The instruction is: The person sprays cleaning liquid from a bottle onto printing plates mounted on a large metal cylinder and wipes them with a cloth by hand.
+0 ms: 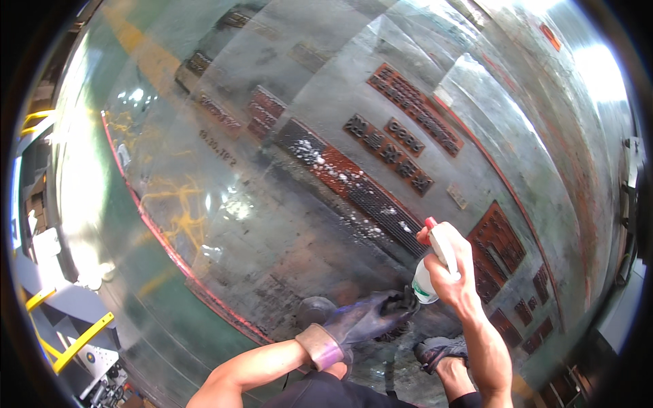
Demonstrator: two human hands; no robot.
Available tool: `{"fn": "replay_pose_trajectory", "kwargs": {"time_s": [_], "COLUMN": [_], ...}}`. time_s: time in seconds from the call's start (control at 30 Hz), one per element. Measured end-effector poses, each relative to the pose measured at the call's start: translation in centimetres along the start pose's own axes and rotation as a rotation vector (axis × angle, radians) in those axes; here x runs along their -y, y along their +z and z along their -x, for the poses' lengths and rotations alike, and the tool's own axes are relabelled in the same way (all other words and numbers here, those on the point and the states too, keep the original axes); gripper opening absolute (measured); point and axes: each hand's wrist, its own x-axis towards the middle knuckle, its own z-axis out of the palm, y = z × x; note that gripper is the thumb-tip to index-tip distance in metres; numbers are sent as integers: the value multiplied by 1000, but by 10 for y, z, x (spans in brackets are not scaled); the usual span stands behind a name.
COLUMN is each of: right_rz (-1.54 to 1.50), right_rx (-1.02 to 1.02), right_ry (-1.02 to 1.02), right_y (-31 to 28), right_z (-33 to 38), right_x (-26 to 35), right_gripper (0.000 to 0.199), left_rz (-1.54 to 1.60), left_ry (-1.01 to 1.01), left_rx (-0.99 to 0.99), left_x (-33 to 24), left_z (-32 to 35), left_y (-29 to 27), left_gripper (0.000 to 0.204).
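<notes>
Right hand has fingers closed round spray bottle; white-flecked strip runs upper-left from it. Left hand, gloved, farther off; fingers part-curled, can't tell if gripping.

spray bottle, 4 o'clock: white, red nozzle, green marking | glove, 5 o'clock: dark grey, purplish sheen | strip, centre: black and rust-red, fine grid, white flecks | character plate, between 1 and 2 o'clock: reddish brown, dark rows | rail, 8 o'clock: yellow
</notes>
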Motion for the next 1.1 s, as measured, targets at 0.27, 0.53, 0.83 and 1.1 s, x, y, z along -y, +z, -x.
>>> {"fn": "replay_pose_trajectory", "kwargs": {"time_s": [0.27,0.53,0.83,1.1], "right_rz": [276,120,41,68], "right_rx": [-6,-24,-75,-290], "right_ry": [182,88,23,306], "right_y": [-33,-29,-7,-46], "right_z": [9,-2,-13,-16], "right_x": [-38,-24,-14,-52], "right_gripper": [17,24,22,14], "left_rz": [-61,-152,-106,31], "left_ry": [-15,-21,7,74], "left_rx": [-22,-27,-73,2], "left_x": [-9,-20,-8,-2], "left_z": [-1,-5,-13,-18], "left_y": [-7,-10,-7,-11], "left_gripper": [51,54,52,45]}}
